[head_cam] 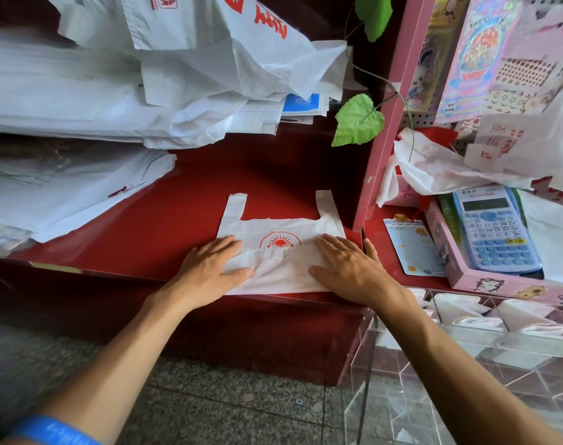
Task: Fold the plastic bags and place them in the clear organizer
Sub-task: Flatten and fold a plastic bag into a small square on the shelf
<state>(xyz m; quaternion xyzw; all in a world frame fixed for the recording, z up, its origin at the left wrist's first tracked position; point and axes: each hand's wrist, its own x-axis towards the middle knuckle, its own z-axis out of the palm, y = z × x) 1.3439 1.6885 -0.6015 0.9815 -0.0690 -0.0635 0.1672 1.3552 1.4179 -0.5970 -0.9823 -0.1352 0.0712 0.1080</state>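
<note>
At frame centre, one white plastic bag with a red logo (pixel 281 252), two handles up, lies half-folded; left hand (pixel 214 268) and right hand (pixel 347 268) press it, fingers flat, gripping nothing.

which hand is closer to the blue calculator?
Right. The right hand presses the bag's right end, just left of the pink box holding the calculator; the left hand presses the bag's far end.

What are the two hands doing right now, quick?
Left hand: open, fingers flat, pressing on the folded plastic bag.
Right hand: open, fingers flat, pressing on the same bag.
</note>
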